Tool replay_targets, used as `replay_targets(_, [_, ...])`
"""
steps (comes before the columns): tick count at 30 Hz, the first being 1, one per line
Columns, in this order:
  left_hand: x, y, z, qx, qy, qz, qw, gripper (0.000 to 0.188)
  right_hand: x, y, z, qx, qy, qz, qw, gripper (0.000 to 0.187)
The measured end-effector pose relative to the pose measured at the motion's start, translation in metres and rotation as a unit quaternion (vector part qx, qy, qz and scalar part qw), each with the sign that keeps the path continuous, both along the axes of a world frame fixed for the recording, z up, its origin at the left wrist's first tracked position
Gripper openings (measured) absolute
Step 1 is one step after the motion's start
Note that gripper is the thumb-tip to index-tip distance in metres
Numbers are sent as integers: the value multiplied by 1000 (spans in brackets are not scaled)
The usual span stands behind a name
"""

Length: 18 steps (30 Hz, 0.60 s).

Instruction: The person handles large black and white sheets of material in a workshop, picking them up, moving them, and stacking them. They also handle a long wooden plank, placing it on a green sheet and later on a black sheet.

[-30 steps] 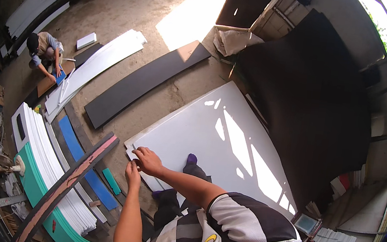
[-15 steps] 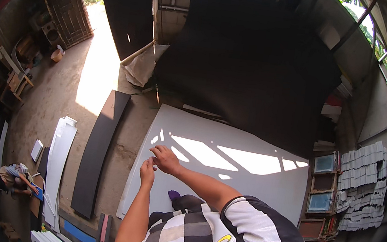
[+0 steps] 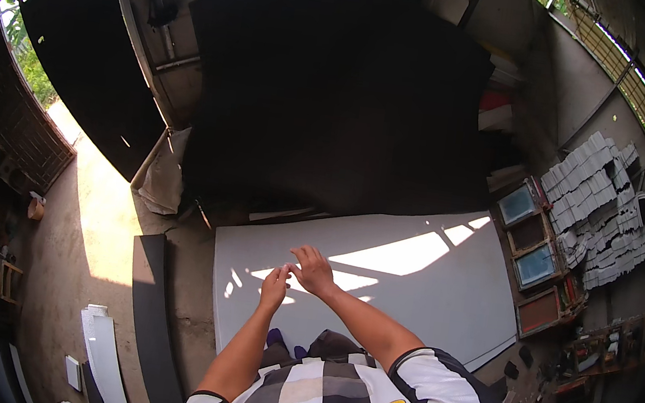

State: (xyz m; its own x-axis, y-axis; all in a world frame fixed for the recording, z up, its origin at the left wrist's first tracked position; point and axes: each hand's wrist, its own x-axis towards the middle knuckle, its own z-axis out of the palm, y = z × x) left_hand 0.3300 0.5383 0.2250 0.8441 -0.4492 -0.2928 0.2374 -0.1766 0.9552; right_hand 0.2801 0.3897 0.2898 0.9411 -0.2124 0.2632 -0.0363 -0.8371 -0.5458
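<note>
Both hands meet over a large pale grey-white sheet (image 3: 422,310) lying low in front of me. My left hand (image 3: 275,287) is closed, its fingertips pinched together at the fingers of the other hand. My right hand (image 3: 314,271) reaches in with curled fingers, its thumb and forefinger touching the left fingertips. Anything between them is too small to make out. Bright patches of sunlight fall across the sheet around the hands. My feet, in dark purple socks (image 3: 276,338), show at the sheet's near edge.
A huge black sheet (image 3: 334,106) stands behind the pale one. To the left lie a long dark board (image 3: 152,309) and white strips (image 3: 106,360). On the right are framed panels (image 3: 536,266), stacked white pieces (image 3: 600,203) and a cluttered shelf (image 3: 615,346).
My view has turned, so the surroundings sit differently and the person at the lower left has mostly left the picture. My hands remain together, now appearing farther right over the sheet.
</note>
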Motion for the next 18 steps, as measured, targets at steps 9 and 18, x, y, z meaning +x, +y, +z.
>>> replay_targets(9, [41,-165,7,-44,-4,-104,994,45,6,-136,2,13,-18,-140,990,36])
replay_targets(18, [96,-294,21,8,-61,-55,997,44,73,-269,2,-12,-22,-133,991,40])
